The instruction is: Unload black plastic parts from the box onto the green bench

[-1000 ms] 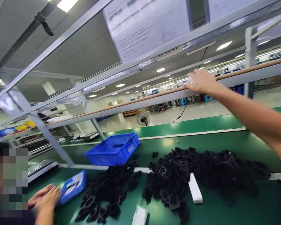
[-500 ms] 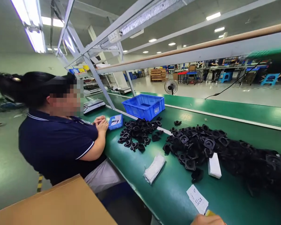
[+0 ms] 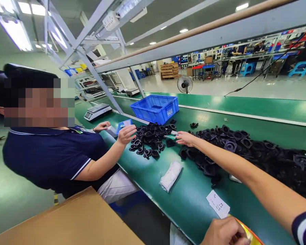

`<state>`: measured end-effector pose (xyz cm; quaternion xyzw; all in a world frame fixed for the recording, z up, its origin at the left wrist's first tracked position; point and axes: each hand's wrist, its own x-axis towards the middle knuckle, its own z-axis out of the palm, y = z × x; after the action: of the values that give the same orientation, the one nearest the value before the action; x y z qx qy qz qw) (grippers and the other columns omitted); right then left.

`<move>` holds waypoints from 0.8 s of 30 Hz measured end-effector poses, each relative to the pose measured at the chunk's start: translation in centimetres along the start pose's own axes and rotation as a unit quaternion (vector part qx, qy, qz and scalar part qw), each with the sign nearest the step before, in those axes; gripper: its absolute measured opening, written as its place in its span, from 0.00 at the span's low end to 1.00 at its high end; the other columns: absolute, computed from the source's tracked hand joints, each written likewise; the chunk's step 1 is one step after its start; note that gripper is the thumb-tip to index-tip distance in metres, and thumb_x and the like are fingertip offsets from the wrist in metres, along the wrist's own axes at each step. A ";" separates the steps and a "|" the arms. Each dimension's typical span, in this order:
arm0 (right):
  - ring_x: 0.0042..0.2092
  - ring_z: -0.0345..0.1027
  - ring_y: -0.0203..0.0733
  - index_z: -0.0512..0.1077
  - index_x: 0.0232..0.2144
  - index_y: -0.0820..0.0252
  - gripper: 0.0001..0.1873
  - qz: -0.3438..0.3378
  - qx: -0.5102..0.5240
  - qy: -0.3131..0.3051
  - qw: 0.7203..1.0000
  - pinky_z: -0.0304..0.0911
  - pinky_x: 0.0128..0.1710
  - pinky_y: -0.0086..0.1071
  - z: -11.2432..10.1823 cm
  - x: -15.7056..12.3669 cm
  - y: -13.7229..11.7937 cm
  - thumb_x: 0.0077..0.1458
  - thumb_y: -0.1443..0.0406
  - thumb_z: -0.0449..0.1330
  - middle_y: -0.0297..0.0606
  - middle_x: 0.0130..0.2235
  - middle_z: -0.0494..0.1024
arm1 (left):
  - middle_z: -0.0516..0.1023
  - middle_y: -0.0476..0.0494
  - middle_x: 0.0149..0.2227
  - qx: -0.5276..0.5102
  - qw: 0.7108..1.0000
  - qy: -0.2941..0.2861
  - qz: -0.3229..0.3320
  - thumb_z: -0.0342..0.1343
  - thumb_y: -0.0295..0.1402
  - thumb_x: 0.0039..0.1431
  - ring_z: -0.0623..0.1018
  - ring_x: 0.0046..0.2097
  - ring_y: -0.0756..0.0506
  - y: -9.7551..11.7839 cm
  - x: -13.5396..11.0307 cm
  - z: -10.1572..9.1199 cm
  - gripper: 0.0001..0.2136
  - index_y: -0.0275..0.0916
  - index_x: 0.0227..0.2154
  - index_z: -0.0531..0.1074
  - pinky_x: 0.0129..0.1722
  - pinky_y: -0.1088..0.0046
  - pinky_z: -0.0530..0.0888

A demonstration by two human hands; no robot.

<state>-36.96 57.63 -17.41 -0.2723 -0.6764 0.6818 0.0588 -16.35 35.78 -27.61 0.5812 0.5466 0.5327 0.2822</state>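
My right hand [image 3: 185,138] reaches out over the green bench [image 3: 188,207], fingers pinched on a small green-and-white thing [image 3: 171,136] that I cannot name. It hovers between two heaps of black plastic parts, a small one [image 3: 148,139] and a large one [image 3: 247,149]. A co-worker in a navy shirt [image 3: 48,156] sits at the left and lifts an open hand [image 3: 126,134] towards mine. My left hand [image 3: 224,233] is at the bottom edge, closed on a yellow packet [image 3: 247,233].
A blue crate [image 3: 155,108], a small blue tray [image 3: 123,125] and a scale [image 3: 97,111] stand behind the parts. A white packet [image 3: 171,175] and a paper slip [image 3: 218,204] lie near the bench front. A cardboard box [image 3: 66,221] fills the lower left.
My right arm has come into view and stretched out to the parts. The co-worker has raised one hand towards it. My left hand now shows more, with the yellow packet.
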 end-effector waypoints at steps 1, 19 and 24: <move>0.38 0.73 0.35 0.67 0.48 0.64 0.17 0.006 -0.008 -0.015 1.000 0.71 0.41 0.28 -0.5 -0.3 0.3 0.56 0.68 0.61 0.45 0.43 0.74 | 0.72 0.46 0.24 -0.004 1.000 0.014 -0.007 0.55 0.32 0.50 0.70 0.25 0.51 0.8 0.1 -0.4 0.06 0.39 0.24 0.63 0.25 0.78 0.66; 0.54 0.62 0.48 0.63 0.57 0.61 0.35 -0.027 -0.243 -0.269 0.932 0.58 0.53 0.36 -14.9 -36.1 16.2 0.50 0.54 0.65 0.45 0.53 0.69 | 0.72 0.47 0.30 -0.154 0.975 0.070 -0.143 0.51 0.27 0.62 0.73 0.31 0.52 2.1 0.5 -3.4 0.04 0.37 0.30 0.65 0.30 0.77 0.72; 0.59 0.56 0.48 0.53 0.63 0.59 0.41 -0.074 -0.188 -0.143 0.969 0.55 0.58 0.40 -11.1 -36.9 20.1 0.52 0.56 0.64 0.47 0.58 0.62 | 0.72 0.49 0.28 -0.144 0.972 0.107 -0.150 0.53 0.28 0.61 0.73 0.30 0.52 2.1 0.9 -3.5 0.04 0.36 0.30 0.65 0.31 0.76 0.72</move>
<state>5.03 49.40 -25.14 -0.1273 -0.8123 0.5677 -0.0402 -19.03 35.21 -24.52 0.3856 0.5724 0.6164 0.3791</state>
